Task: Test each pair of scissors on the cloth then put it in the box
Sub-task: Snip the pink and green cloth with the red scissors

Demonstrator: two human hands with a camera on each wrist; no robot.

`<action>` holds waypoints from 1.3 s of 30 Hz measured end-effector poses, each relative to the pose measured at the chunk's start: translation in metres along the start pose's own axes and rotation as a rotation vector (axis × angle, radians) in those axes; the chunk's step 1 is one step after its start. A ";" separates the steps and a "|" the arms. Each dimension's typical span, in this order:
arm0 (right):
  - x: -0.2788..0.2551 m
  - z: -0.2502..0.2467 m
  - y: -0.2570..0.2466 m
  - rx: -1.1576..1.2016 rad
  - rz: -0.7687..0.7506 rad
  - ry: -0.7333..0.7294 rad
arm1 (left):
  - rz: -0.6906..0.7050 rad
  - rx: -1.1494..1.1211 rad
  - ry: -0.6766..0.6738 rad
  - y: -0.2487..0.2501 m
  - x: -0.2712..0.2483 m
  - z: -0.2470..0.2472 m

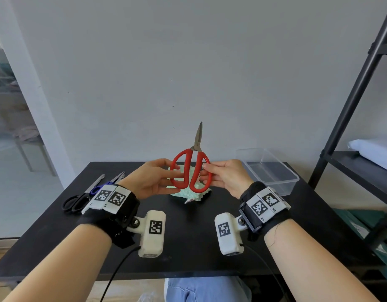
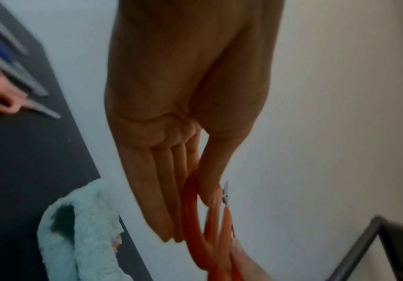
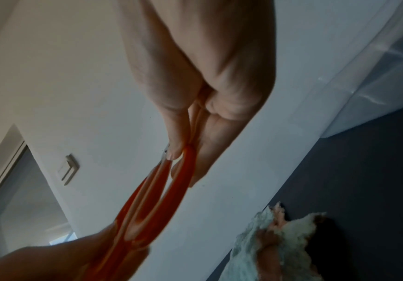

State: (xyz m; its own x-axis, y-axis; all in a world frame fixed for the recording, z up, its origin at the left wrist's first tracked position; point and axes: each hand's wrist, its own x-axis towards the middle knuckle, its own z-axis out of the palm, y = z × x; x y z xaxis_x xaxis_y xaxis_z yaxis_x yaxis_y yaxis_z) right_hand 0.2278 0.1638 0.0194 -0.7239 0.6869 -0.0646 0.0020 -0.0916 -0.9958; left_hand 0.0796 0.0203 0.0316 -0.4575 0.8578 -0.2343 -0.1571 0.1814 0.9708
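Both hands hold the red scissors (image 1: 190,171) up in the air above the cloth (image 1: 189,191), blades closed and pointing up at the wall. The left hand (image 1: 152,178) pinches the left handle loop between thumb and straight fingers; the right hand (image 1: 225,177) pinches the right loop the same way. No finger is through a loop as far as the views show.

Step in hand looks like the start of a test: scissors picked up, not yet cutting. The cloth lies flat on the black table (image 1: 188,247), under and behind the scissors, not touched by them. The clear box (image 1: 273,171) sits to the right on the table and looks empty.

The next move likely calls for one hand to take a proper cutting grip through the loops, tip the blades down to the cloth edge and open them, with the other hand steadying the cloth.

More scissors (image 1: 83,196) wait at the left on the table, black and blue handles.
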 end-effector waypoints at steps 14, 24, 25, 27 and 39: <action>-0.015 -0.071 -0.042 -0.250 0.047 -0.019 | 0.010 0.099 -0.036 0.028 0.029 0.057; -0.010 -0.150 -0.053 -0.255 0.019 0.263 | 0.015 0.145 -0.115 0.041 0.072 0.137; -0.008 -0.157 -0.051 -0.259 0.023 0.289 | 0.019 0.158 -0.101 0.039 0.080 0.143; -0.001 -0.171 -0.047 -0.283 0.033 0.332 | 0.026 0.177 -0.071 0.035 0.094 0.156; 0.036 -0.215 -0.013 -0.564 0.127 0.363 | 0.123 0.386 0.008 0.005 0.149 0.195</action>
State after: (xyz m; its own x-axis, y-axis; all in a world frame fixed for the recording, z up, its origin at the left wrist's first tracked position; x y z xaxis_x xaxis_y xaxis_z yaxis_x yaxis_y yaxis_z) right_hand 0.3501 0.3443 0.0165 -0.4168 0.9032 -0.1025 0.5017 0.1346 -0.8545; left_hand 0.1817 0.2428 0.0113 -0.4591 0.8811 -0.1137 0.2392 0.2459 0.9393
